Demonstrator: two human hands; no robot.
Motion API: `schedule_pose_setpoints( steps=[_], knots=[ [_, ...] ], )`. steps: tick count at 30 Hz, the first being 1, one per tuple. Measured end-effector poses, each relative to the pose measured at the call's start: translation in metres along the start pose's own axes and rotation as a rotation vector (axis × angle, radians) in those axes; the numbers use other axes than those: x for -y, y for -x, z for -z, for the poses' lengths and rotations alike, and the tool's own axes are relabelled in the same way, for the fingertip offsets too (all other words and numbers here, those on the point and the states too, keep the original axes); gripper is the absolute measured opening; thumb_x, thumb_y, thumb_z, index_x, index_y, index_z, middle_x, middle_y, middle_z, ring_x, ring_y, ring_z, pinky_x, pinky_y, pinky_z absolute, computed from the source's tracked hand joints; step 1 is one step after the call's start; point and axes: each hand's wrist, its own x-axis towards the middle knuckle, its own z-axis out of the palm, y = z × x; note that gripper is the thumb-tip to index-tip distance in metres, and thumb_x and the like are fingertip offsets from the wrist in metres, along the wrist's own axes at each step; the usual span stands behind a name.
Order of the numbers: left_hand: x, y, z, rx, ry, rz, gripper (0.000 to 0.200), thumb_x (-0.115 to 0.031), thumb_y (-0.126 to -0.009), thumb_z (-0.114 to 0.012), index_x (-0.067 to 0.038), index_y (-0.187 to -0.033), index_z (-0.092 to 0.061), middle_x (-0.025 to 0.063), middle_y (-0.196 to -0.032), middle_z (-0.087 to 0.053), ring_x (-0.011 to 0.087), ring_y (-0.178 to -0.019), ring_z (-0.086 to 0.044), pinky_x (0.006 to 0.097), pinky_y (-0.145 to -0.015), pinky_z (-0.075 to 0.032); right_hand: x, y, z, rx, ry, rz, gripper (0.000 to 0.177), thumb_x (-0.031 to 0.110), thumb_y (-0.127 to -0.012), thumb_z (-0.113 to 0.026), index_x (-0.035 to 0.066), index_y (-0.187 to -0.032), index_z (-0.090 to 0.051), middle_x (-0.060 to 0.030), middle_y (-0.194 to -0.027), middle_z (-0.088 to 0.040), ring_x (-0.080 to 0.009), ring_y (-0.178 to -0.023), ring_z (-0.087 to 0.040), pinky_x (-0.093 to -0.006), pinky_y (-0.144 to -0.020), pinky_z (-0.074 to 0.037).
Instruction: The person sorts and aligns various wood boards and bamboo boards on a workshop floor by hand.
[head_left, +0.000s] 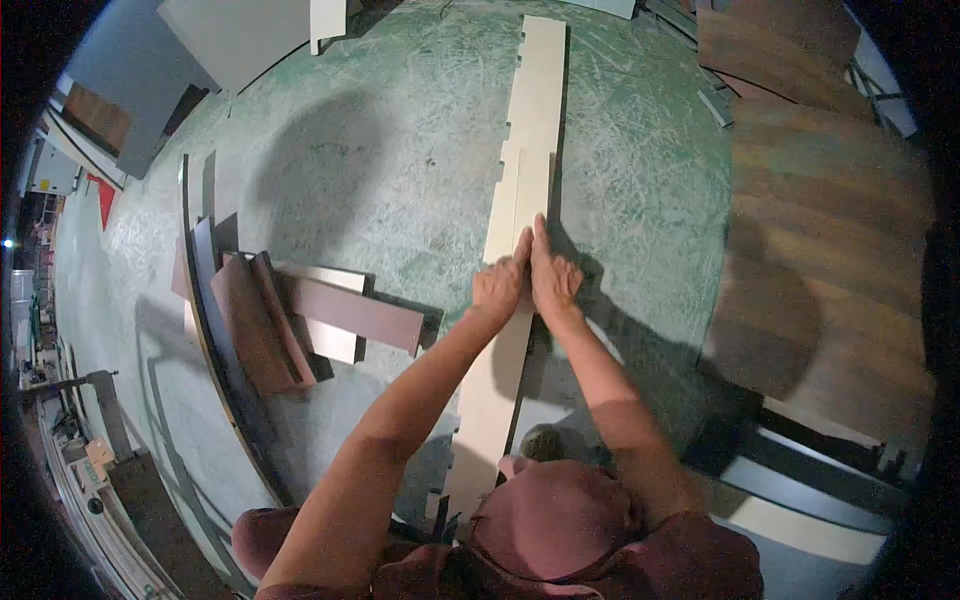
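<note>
A long cream board [536, 95] with notches along its left edge runs from the far floor toward my body. On its middle stretch, a thin line and a step at the right edge suggest a second cream piece lying along it, but I cannot make out the join. My left hand [498, 285] is on the board's left side, fingers curled and one digit stretched forward along the top. Close beside it, my right hand [556, 278] mirrors this at the right edge. The undersides of the fingers are hidden.
Several brown and cream offcuts [355, 310] lie left, beside a long curved-looking strip [205, 330]. A wood-grain panel [830, 250] covers the right side. A grey panel [235, 45] stands at the back left. My knee [555, 520] is by the board's near end.
</note>
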Motion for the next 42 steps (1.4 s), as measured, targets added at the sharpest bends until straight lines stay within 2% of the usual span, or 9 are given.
schedule_pose_setpoints(
  steps=[7,8,12,16,22,25,28,40,42],
  knots=[
    [-0.007,-0.156,0.036,-0.074,-0.028,0.05,0.055,-0.017,-0.087,-0.036,-0.031,-0.136,-0.014,0.0157,-0.091,-0.061,0.0305,-0.078,-0.062,0.042,-0.068,-0.049,-0.017,-0.158,0.017,-0.096,-0.12,-0.032,0.052,0.021,-0.09,-0.037,0.015,-0.136,-0.016,-0.0212,-0.07,-0.06,-0.0318,-0.071,-0.061,-0.0456,-0.059,-0.045],
    [-0.008,-0.177,0.042,-0.096,-0.047,0.052,0.055,-0.018,-0.087,-0.036,-0.032,-0.136,-0.014,0.0156,-0.094,-0.061,0.0302,-0.082,-0.061,0.0414,-0.07,-0.048,-0.016,-0.181,0.026,-0.016,-0.223,-0.133,0.046,0.032,-0.09,-0.031,0.011,-0.131,-0.028,-0.0231,-0.076,-0.06,-0.0331,-0.08,-0.059,-0.0454,-0.069,-0.042],
    [-0.016,-0.249,0.072,-0.024,-0.041,0.117,0.061,-0.02,-0.086,-0.041,-0.036,-0.135,-0.008,0.0165,-0.101,-0.059,0.0321,-0.092,-0.058,0.0424,-0.077,-0.045,-0.02,-0.256,0.037,-0.06,-0.452,-0.278,0.075,0.057,-0.086,-0.016,-0.004,-0.103,-0.056,-0.0256,-0.087,-0.06,-0.0336,-0.092,-0.056,-0.0441,-0.083,-0.037],
    [-0.016,-0.298,0.089,-0.066,-0.076,0.094,0.058,-0.026,-0.087,-0.042,-0.036,-0.135,-0.011,0.0169,-0.103,-0.058,0.0324,-0.094,-0.057,0.0421,-0.078,-0.044,-0.021,-0.31,0.05,-0.078,-0.473,-0.327,0.084,0.063,-0.083,-0.017,-0.009,-0.086,-0.061,-0.0253,-0.09,-0.06,-0.0337,-0.091,-0.056,-0.0421,-0.083,-0.038],
    [-0.019,-0.352,0.101,-0.092,-0.1,0.095,0.061,-0.022,-0.085,-0.047,-0.035,-0.135,-0.014,0.0154,-0.106,-0.057,0.0307,-0.097,-0.056,0.0399,-0.077,-0.045,-0.023,-0.361,0.06,-0.134,-0.572,-0.363,0.082,0.062,-0.082,-0.018,-0.006,-0.088,-0.063,-0.024,-0.092,-0.06,-0.0313,-0.096,-0.056,-0.0391,-0.084,-0.039],
    [-0.024,-0.356,0.107,-0.073,-0.117,0.13,0.064,-0.02,-0.084,-0.05,-0.033,-0.135,-0.015,0.0158,-0.107,-0.056,0.0308,-0.097,-0.056,0.0397,-0.076,-0.046,-0.025,-0.377,0.057,-0.091,-0.306,-0.282,0.055,0.045,-0.09,-0.014,0.011,-0.115,-0.05,-0.0163,-0.09,-0.063,-0.0299,-0.084,-0.061,-0.0408,-0.075,-0.043],
    [-0.027,-0.354,0.108,-0.079,-0.126,0.145,0.065,-0.019,-0.082,-0.052,-0.031,-0.135,-0.016,0.0169,-0.107,-0.056,0.0316,-0.096,-0.057,0.0398,-0.077,-0.046,-0.026,-0.383,0.058,-0.014,-0.239,-0.298,0.048,0.042,-0.091,-0.015,0.018,-0.124,-0.04,-0.0155,-0.09,-0.063,-0.0299,-0.082,-0.062,-0.0401,-0.071,-0.044],
    [-0.019,-0.256,0.086,-0.032,-0.127,0.131,0.065,-0.02,-0.084,-0.047,-0.024,-0.138,-0.01,0.0143,-0.104,-0.059,0.0269,-0.09,-0.06,0.0373,-0.075,-0.047,-0.015,-0.282,0.028,-0.148,0.084,-0.022,0.055,0.013,-0.088,-0.038,0.014,-0.137,-0.014,-0.0187,-0.081,-0.062,-0.0273,-0.072,-0.062,-0.0396,-0.057,-0.045],
    [-0.015,-0.225,0.074,-0.05,-0.124,0.104,0.065,-0.019,-0.085,-0.045,-0.023,-0.138,-0.008,0.0147,-0.101,-0.06,0.0273,-0.088,-0.061,0.0372,-0.073,-0.048,-0.006,-0.246,0.031,-0.005,0.064,-0.077,0.055,0.013,-0.088,-0.038,0.014,-0.137,-0.013,-0.0201,-0.083,-0.062,-0.0277,-0.071,-0.062,-0.0396,-0.058,-0.046]
  ],
)
